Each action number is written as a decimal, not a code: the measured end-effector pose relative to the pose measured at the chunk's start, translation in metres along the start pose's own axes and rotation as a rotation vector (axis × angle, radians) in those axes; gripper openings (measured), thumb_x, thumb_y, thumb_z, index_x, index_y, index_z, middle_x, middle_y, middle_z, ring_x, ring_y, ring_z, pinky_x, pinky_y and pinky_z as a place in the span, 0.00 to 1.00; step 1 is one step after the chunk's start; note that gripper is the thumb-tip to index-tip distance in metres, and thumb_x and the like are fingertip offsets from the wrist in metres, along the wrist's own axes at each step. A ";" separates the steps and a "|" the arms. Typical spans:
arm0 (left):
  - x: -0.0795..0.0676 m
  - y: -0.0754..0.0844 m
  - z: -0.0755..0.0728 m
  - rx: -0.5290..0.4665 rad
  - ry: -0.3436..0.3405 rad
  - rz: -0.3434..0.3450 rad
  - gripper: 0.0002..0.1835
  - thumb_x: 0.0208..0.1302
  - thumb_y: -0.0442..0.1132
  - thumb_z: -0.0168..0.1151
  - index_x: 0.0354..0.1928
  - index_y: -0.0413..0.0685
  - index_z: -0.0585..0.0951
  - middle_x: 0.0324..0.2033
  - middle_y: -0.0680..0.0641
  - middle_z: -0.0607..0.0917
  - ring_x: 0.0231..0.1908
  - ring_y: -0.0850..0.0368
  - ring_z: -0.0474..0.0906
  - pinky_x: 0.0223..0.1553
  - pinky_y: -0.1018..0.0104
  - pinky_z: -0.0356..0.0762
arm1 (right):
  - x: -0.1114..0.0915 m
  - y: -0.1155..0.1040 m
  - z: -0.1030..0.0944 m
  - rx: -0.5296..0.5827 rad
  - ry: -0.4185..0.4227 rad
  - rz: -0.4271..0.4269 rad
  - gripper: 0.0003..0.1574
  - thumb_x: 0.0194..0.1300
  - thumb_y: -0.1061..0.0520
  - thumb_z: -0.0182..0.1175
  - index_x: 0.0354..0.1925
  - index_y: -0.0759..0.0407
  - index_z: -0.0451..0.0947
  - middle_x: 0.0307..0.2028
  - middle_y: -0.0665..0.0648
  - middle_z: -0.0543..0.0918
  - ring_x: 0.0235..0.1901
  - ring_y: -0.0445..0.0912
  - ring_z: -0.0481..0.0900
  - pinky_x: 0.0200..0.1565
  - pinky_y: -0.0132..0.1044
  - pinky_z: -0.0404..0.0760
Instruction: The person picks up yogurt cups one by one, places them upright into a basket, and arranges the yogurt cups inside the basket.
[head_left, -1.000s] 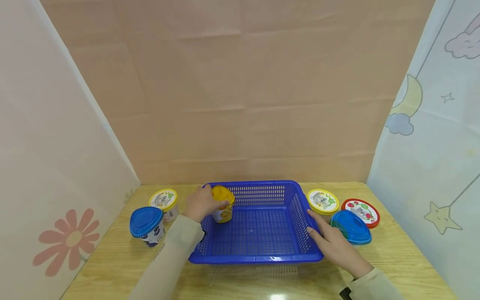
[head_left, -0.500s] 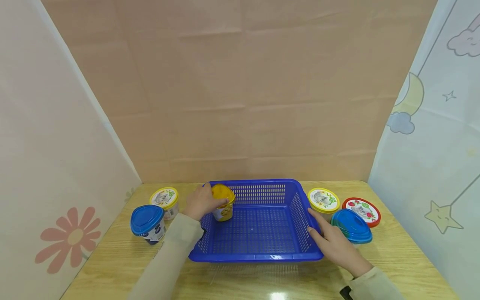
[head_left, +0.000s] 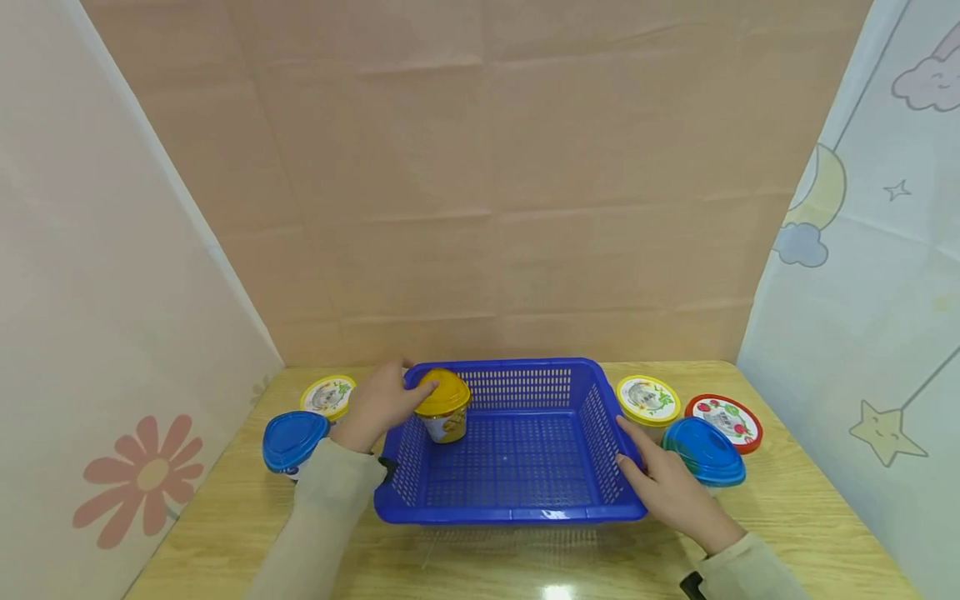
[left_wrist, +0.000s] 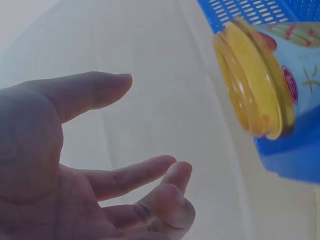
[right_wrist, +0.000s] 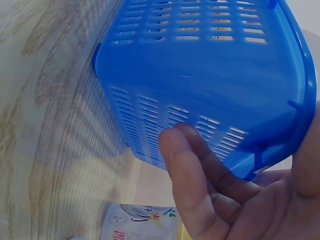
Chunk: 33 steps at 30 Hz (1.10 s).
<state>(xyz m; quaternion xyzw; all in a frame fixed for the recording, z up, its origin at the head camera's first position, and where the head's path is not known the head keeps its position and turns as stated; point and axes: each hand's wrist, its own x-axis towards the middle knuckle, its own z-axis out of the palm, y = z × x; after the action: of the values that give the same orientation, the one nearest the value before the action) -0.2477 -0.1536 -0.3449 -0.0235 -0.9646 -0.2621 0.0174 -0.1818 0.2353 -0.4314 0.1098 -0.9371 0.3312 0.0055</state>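
At the far left corner of the blue basket (head_left: 510, 467) stands the yellow-lidded cup (head_left: 447, 427), resting on the basket's floor beside the back wall. Its lid is glossy, domed and stepped at the rim; below it the cup's side is pale on the left and yellow-brown on the right, and from my left wrist I also see a red roundel on the label. My left hand (head_left: 381, 406) is loose beside it — thumb and fingers spread apart, a gap between them and the lid. My right hand (head_left: 670, 490) grasps the basket's right rim, thumb above, fingers curled against the outer wall. The basket is rectangular, its walls and floor pierced with rows of slots.

I count one basket, one cup inside it and five tubs on the wooden table (head_left: 795, 533). Two are on my left: a blue-lidded tub (head_left: 291, 440) and, behind it, a white-and-yellow-lidded tub (head_left: 328, 395). Three are on my right — a yellow-rimmed tub (head_left: 648, 400), a tub with a blue lid (head_left: 703, 452) and a red-rimmed tub (head_left: 724, 422) with red fruit printed on top.
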 end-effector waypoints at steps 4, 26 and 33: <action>-0.013 -0.009 -0.010 0.015 0.048 0.016 0.33 0.66 0.58 0.62 0.63 0.40 0.75 0.46 0.39 0.84 0.36 0.49 0.81 0.29 0.59 0.80 | 0.000 -0.002 -0.001 0.009 -0.012 0.012 0.38 0.75 0.54 0.53 0.76 0.62 0.55 0.65 0.75 0.70 0.58 0.69 0.76 0.54 0.64 0.78; -0.066 -0.132 -0.030 0.063 0.184 -0.133 0.42 0.66 0.58 0.63 0.61 0.23 0.68 0.50 0.23 0.77 0.47 0.28 0.79 0.37 0.40 0.83 | 0.000 0.002 0.002 -0.003 0.020 -0.023 0.38 0.76 0.53 0.53 0.76 0.62 0.55 0.66 0.75 0.69 0.59 0.69 0.76 0.54 0.64 0.78; -0.064 -0.152 -0.028 0.102 0.195 -0.273 0.57 0.58 0.70 0.63 0.67 0.25 0.60 0.54 0.17 0.62 0.49 0.16 0.69 0.41 0.27 0.77 | -0.001 0.002 0.004 -0.010 0.021 -0.015 0.38 0.76 0.53 0.52 0.76 0.61 0.55 0.66 0.75 0.70 0.59 0.70 0.76 0.54 0.65 0.77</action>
<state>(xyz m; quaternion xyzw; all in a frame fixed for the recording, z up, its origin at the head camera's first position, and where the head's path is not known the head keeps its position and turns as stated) -0.1910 -0.3010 -0.4001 0.1342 -0.9646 -0.2137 0.0765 -0.1808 0.2347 -0.4355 0.1132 -0.9378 0.3277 0.0185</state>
